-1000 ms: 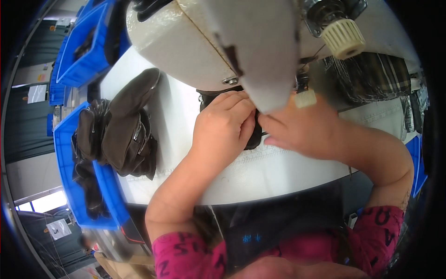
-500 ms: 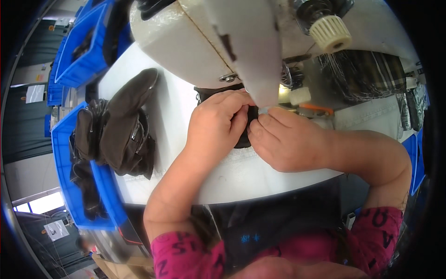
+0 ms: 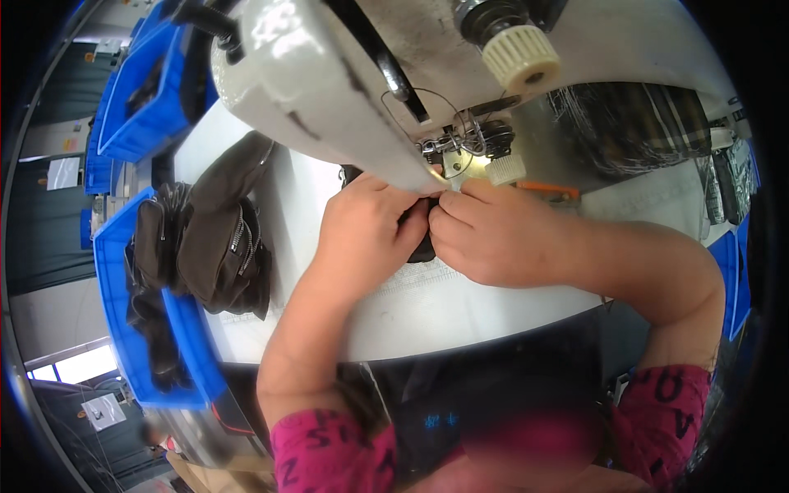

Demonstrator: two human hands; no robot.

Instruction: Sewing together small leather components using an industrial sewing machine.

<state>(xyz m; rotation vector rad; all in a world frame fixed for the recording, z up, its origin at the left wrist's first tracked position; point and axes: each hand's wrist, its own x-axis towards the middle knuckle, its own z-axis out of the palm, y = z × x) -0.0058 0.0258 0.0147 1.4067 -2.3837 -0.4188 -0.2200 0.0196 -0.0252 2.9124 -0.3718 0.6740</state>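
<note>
At the sewing machine [image 3: 316,99], my left hand [image 3: 362,234] and my right hand [image 3: 501,234] meet just in front of the needle area. Both have bent fingers closed on a dark fabric piece [image 3: 422,251], which shows between and below them. My hands cover most of the piece, and the machine head hides part of my left fingertips. Beside my right fingers lies an orange-handled tool [image 3: 549,190]; its other end is hidden.
Dark brown zippered pouches [image 3: 218,242] are heaped on the white tabletop [image 3: 411,324] at left, partly over a blue bin [image 3: 115,271]. Another blue bin [image 3: 148,99] stands farther back. Dark fabric with loose threads [image 3: 637,127] lies at the far right.
My viewpoint has shifted, so the machine head appears farther left and more of the needle area shows. Both hands appear slightly higher and farther left, still closed on the fabric.
</note>
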